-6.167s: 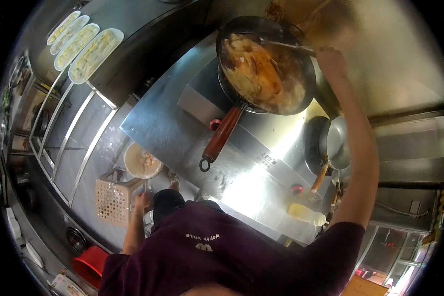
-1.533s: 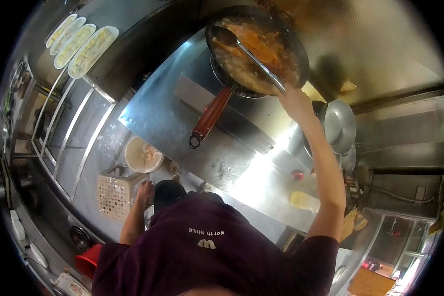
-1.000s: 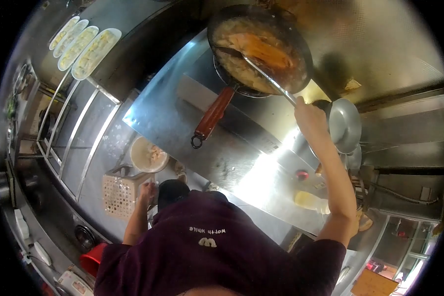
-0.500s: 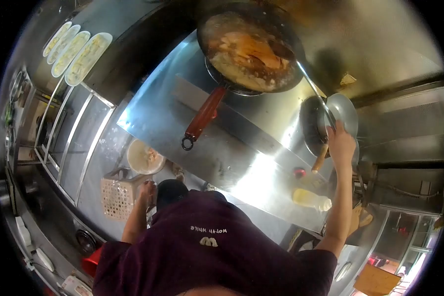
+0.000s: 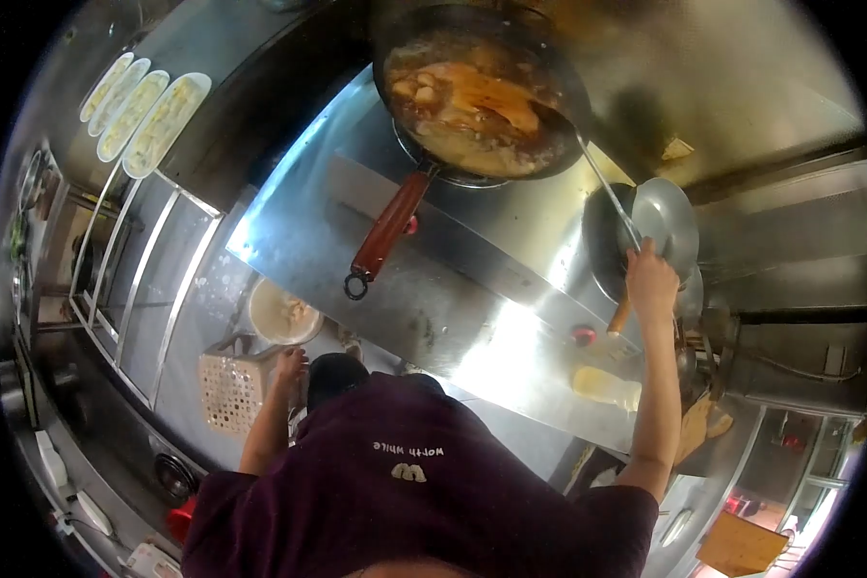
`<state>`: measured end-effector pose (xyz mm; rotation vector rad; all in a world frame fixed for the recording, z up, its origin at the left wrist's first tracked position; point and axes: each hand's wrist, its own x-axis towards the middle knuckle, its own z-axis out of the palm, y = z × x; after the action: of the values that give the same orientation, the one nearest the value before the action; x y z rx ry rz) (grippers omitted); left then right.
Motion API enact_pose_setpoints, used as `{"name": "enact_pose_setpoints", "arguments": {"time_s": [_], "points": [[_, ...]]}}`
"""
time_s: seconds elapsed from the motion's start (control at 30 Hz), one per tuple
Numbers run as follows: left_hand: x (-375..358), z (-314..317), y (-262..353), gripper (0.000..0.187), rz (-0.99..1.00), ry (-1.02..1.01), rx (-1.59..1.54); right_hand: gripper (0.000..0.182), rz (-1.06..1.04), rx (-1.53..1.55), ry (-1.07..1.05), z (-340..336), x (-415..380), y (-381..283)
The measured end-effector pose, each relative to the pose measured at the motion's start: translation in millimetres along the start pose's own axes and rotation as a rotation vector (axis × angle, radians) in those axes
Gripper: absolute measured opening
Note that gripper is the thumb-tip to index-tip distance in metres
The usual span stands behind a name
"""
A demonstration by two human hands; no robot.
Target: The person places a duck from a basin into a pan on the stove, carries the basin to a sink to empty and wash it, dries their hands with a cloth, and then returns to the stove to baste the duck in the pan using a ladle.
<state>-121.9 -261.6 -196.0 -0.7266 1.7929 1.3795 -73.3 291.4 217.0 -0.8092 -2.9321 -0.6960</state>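
Note:
My right hand (image 5: pixel 651 286) is closed round the long metal handle of a ladle (image 5: pixel 609 185), whose far end reaches into the wok (image 5: pixel 580 106). Orange-brown broth (image 5: pixel 486 101) with pale chunks fills the wok; the ladle's bowl is mostly hidden there. A reddish-brown handle (image 5: pixel 390 226) sticks out from the wok toward me. My left hand (image 5: pixel 290 365) hangs low at my side, fingers loosely bent and holding nothing visible. It is near a perforated beige plastic basket or stool (image 5: pixel 231 390) and a white bucket (image 5: pixel 257 313) with pale contents.
Beyond my right hand are a pale round bowl (image 5: pixel 679 226) and a dark pan (image 5: pixel 600 236) with a wooden handle. A yellowish squeeze bottle (image 5: pixel 602 387) and a small red object (image 5: pixel 583 335) lie on the steel counter (image 5: pixel 433 337). Several oval plates of food (image 5: pixel 167 125) line the left shelf.
The ladle's handle and my right hand have shifted slightly down and left. Pale chunks now show at the left of the broth. My left hand stays low at my side.

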Motion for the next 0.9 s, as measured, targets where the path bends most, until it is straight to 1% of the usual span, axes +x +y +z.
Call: {"name": "enact_pose_setpoints", "arguments": {"time_s": [0.07,0.17,0.27,0.5,0.6,0.7,0.77,0.87,0.9], "points": [[23.1,-11.4,-26.8,0.022,0.021,-0.021,0.016,0.019,-0.005,0.001,0.018,8.9,6.0,-1.9],[19.1,-21.1,-35.1,0.028,-0.032,-0.122,-0.1,0.02,-0.002,0.023,0.04,21.4,18.8,-6.9],[12.5,-18.8,-37.7,0.02,-0.071,-0.056,-0.075,0.02,0.018,0.051,0.021,18.3,34.0,-16.0],[23.9,-18.6,-38.8,0.023,0.0,-0.072,-0.081,0.018,0.008,0.122,-0.003,23.0,72.7,-33.0],[19.2,-14.1,-29.3,0.023,0.006,-0.06,-0.094,0.018,-0.025,0.099,0.035,34.7,93.6,-37.1],[22.2,-17.6,-30.5,0.023,0.042,-0.048,-0.089,0.018,-0.046,0.065,0.124,30.9,103.3,-42.6],[19.0,-15.4,-30.2,0.023,0.067,-0.019,-0.081,0.018,-0.035,0.041,0.115,23.2,104.2,-40.4],[22.9,-22.6,-39.6,0.025,0.035,-0.071,-0.105,0.021,0.042,0.038,0.06,8.8,103.6,-32.0],[25.8,-26.7,-47.7,0.025,0.058,-0.105,-0.133,0.022,0.073,0.063,0.036,0.6,100.2,-27.9]]}}
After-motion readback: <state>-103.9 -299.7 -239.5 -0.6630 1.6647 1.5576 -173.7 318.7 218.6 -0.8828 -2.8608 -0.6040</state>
